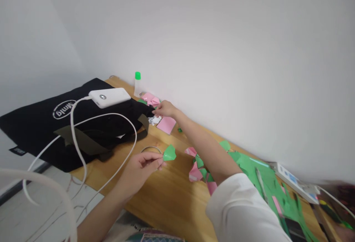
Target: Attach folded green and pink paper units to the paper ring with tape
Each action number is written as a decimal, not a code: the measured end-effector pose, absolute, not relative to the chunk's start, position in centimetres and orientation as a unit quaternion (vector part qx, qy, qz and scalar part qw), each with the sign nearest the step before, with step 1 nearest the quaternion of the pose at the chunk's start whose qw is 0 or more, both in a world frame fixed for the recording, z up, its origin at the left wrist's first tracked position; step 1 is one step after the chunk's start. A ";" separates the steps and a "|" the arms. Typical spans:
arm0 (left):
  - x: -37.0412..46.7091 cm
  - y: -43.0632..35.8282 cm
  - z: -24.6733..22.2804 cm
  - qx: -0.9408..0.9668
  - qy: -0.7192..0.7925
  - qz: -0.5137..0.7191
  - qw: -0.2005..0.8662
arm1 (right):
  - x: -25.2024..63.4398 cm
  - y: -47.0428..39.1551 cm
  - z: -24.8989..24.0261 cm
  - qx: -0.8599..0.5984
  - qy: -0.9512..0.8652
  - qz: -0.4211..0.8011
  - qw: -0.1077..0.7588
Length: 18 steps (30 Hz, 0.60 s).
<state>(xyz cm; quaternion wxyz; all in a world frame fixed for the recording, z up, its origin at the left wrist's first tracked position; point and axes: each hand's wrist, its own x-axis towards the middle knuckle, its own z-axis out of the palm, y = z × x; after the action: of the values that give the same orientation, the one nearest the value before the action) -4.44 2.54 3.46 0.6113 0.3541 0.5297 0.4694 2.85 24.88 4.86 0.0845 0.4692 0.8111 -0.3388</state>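
Note:
My left hand is closed in a pinch on a small folded green paper piece, held above the wooden table. My right hand reaches across to the far side, near the wall, with its fingers pinched together. What lies between those fingers, if anything, is too small to make out. Around that hand are white crumpled scraps, a pink paper square, folded pink paper and the edge of a black bag. A thin ring shows behind my left fingers.
A green-capped glue stick stands by the wall. On the bag rests a white power bank with a looping cable. Pink and green paper flowers, green sheets and a power strip lie to the right.

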 end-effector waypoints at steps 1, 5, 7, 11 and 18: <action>-4.4 2.5 3.4 0.354 0.530 0.467 0.612 | 2.9 24.9 4.7 0.466 0.811 -0.343 0.086; -4.4 2.4 3.1 0.366 0.528 0.468 0.608 | 2.9 25.1 4.3 0.458 0.819 -0.334 0.095; -4.4 2.4 3.0 0.365 0.525 0.470 0.608 | 2.9 25.3 4.3 0.455 0.827 -0.314 0.103; -4.5 2.4 2.9 0.369 0.517 0.477 0.607 | 3.2 25.4 4.2 0.433 0.852 -0.256 0.148; -4.5 2.5 2.9 0.354 0.522 0.475 0.614 | 3.9 24.1 2.5 0.364 0.892 -0.187 0.194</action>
<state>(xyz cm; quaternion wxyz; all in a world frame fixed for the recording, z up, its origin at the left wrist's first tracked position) -4.46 2.48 2.89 0.6137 0.3536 0.5223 0.4749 3.94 24.09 2.51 0.1944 0.3639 0.8916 -0.1866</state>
